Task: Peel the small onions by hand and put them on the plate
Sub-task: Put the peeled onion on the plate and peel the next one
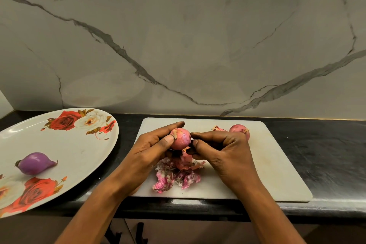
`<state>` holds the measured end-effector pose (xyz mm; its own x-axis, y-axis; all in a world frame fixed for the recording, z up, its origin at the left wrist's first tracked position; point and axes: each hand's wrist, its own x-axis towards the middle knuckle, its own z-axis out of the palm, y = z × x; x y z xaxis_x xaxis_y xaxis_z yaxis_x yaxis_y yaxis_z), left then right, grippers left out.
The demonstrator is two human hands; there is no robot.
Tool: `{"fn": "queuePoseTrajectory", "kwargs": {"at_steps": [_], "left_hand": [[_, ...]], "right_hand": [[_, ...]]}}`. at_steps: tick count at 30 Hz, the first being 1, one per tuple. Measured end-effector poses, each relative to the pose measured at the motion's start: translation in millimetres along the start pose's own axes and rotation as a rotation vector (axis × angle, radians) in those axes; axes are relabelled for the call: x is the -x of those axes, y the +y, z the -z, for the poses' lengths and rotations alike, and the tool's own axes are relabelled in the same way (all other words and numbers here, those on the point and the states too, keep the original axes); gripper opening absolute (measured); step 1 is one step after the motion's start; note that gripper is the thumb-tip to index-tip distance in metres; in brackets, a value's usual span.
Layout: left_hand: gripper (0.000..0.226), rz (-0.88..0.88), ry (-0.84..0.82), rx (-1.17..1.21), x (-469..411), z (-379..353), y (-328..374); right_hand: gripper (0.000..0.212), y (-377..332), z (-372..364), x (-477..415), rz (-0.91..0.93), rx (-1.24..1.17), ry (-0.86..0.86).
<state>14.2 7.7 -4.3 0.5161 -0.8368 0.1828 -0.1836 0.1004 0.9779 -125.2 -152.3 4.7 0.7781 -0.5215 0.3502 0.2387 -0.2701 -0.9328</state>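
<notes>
Fingers [174, 126] of my left hand [152, 144] curl over the top of a small pink onion [181, 137], and my thumb presses on its near left side, so it is clamped just above the cutting board [277, 164] in the middle of the frame. My right hand [221, 150] meets it from the other side with its fingers bent, the tips of thumb and forefinger pinching at the onion's right edge. Whether they have hold of a flap of skin I cannot tell, it is too small to see. Below the onion, between my two wrists, a heap of torn pink and white peels [176, 178] lies on the board. Behind my right knuckles, toward the board's far edge, a second onion [239, 128] in its dry skin sits partly hidden by the hand, with a scrap of skin [217, 128] just left of it. At the left of the frame a large white plate [79, 144] printed with red and white roses rests on the black worktop [326, 154], a strip of worktop between it and the board. One peeled onion [35, 163], purple and glossy, lies on its side in the plate's lower left part. Grey-veined marble wall [198, 45] fills the upper half of the frame
</notes>
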Motion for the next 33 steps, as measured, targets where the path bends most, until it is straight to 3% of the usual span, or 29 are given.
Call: {"fn": "queuePoseTrajectory", "kwargs": {"at_steps": [5,13,33], "left_hand": [[0.050,0.003,0.000,-0.013,-0.5,0.0,-1.6],[0.050,-0.006,0.000,-0.046,-0.6,1.5,-3.0],[0.049,-0.047,-0.016,-0.139,1.1,-0.7,2.5]], "right_hand": [[0.016,-1.9,-0.3,1.2,-0.004,-0.015,0.008],[0.025,-1.3,1.0,0.9,-0.005,-0.010,-0.002],[0.011,-0.4,1.7,1.3,-0.020,-0.007,0.033]]}}
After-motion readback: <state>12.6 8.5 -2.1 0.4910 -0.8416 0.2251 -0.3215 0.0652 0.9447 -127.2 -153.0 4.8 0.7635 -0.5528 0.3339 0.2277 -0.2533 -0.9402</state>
